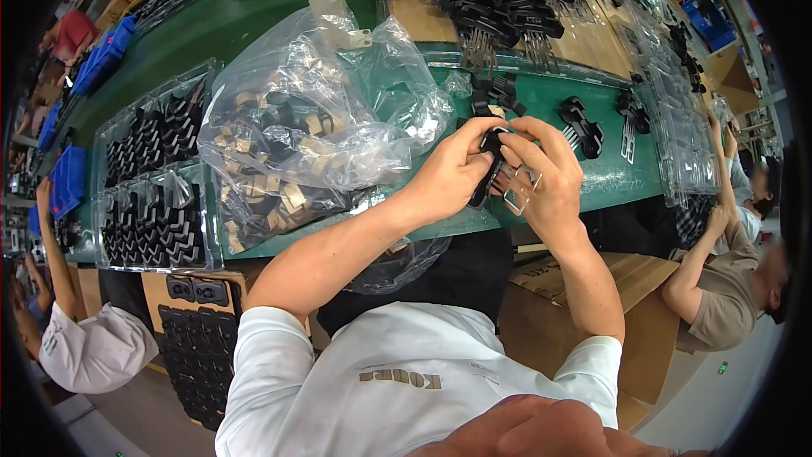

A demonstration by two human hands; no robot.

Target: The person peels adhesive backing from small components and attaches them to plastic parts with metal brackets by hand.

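Note:
Over the front edge of the green table, my two hands meet around a black plastic part with thin metal prongs [491, 151]. My left hand [458, 167] pinches it from the left, thumb and fingers closed. My right hand [545, 171] grips its other side, fingers curled around it, and a bent metal loop [518, 196] sticks out below them. The fingers hide much of the part. Just beyond the hands lie more black pieces [495, 91]. To their right rest two similar pronged parts, one nearer [580, 129] and one farther [631, 115].
Left of my hands sits a large clear plastic bag [317, 156] of tan and black pieces. Trays [213, 203] of black parts stand farther left. A pile of pronged parts [507, 0] covers the back; clear trays [689, 140] and a cardboard box [592, 313] are right. Co-workers flank me.

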